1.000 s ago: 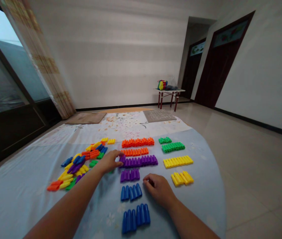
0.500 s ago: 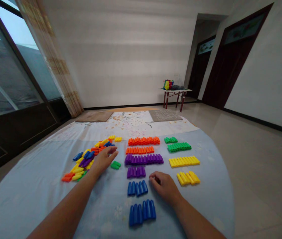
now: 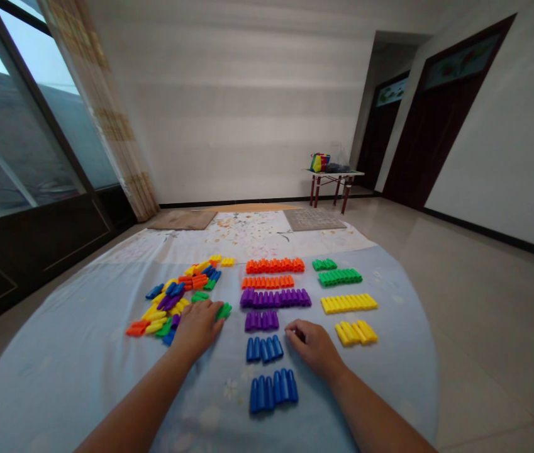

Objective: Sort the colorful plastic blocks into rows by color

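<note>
My left hand (image 3: 199,328) is palm down over the cloth, fingers stretched forward and thumb apart. Its fingertips reach a small group of green bullet-shaped plastic pieces (image 3: 224,310), and they partly cover it. Just beyond the fingers lie more green pieces (image 3: 199,296). To its left spreads a mixed pile of yellow, orange, purple, blue and green pieces (image 3: 156,314). My right hand (image 3: 312,347) rests loosely curled on the cloth, with nothing visible in its fingers. It is beside the blue row (image 3: 265,349) and the short purple row (image 3: 261,321).
Orange rows (image 3: 275,265), a longer purple row (image 3: 275,298) and a nearer blue row (image 3: 273,391) line the middle. Green (image 3: 340,277) and yellow rows (image 3: 349,304) lie at right. Two mats (image 3: 314,219) lie at the round table's far side. A small table (image 3: 337,174) stands by the wall.
My left hand has come nearer, from beside the pile's far part to the green pieces. Green pieces now show at the pile's right edge. My right hand stays in place; the view shifts slightly.
</note>
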### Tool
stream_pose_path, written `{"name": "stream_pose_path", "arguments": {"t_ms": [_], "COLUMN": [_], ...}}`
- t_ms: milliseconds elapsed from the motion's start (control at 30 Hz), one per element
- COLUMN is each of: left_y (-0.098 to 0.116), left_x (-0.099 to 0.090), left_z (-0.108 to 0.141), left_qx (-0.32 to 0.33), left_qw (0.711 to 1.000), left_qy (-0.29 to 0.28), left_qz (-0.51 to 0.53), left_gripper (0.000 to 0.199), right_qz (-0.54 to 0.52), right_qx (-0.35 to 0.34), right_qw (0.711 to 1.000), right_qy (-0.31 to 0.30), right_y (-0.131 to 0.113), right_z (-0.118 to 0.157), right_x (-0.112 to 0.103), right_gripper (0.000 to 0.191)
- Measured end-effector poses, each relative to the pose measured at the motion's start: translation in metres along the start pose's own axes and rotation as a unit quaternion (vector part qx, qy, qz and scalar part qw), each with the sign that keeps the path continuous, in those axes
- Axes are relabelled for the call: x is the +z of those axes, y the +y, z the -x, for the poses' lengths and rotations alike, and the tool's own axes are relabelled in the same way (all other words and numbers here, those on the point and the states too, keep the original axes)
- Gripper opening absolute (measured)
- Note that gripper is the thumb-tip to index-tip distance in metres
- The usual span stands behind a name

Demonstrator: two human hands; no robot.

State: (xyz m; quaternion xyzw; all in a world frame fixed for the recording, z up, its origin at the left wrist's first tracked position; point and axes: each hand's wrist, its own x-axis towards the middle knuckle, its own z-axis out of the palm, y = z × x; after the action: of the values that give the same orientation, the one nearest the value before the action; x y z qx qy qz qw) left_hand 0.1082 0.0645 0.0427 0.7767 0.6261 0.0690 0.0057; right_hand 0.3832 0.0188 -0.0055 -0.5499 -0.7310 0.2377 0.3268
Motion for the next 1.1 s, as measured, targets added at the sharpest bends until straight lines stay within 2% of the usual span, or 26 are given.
{"name": "stream_pose_path", "arguments": {"t_ms": [167,233,300,367,467,600,700,900,1100], "left_y": [0.011,0.009,0.004,-0.003,-0.013,-0.028,-0.040,-0.053,-0.048], "left_x": [-0.003,0.002,0.007,0.013,0.019,0.029,0.039,0.051,0.036], "left_z": [0.030,0.037,0.041,0.040,0.035,0.025,0.017,0.013,0.011], "left_qx": [-0.042,-0.051,-0.049,-0.028,0.041,0.118,0.135,0.087,0.042], "left_qw": [0.999,0.997,0.996,0.995,0.992,0.987,0.985,0.989,0.988], "left_qy": [-0.021,-0.034,-0.023,0.001,0.021,0.013,0.011,0.035,0.031], "left_qz": [0.018,0.040,0.065,0.094,0.120,0.107,0.102,0.112,0.145], "left_gripper": [0.045,0.046,0.049,0.052,0.054,0.048,0.043,0.042,0.043], "right_qz": [0.000,0.002,0.004,0.005,0.005,0.014,0.019,0.022,0.013], "right_qx": [-0.004,-0.004,-0.005,-0.005,0.001,0.004,0.003,0.001,0.006], "right_qw": [1.000,1.000,1.000,1.000,1.000,1.000,1.000,1.000,1.000], "right_qy": [0.001,0.000,0.000,-0.001,-0.002,0.006,0.015,0.014,0.007], "right_y": [0.001,0.002,0.003,0.002,0.000,-0.003,-0.003,-0.002,-0.004], "right_z": [0.001,0.001,0.000,0.000,0.000,-0.001,-0.002,-0.003,-0.004], "right_x": [0.001,0.002,0.002,0.001,0.000,-0.001,0.000,0.002,0.000], "right_gripper": [0.024,0.024,0.025,0.025,0.025,0.023,0.021,0.020,0.019]}}
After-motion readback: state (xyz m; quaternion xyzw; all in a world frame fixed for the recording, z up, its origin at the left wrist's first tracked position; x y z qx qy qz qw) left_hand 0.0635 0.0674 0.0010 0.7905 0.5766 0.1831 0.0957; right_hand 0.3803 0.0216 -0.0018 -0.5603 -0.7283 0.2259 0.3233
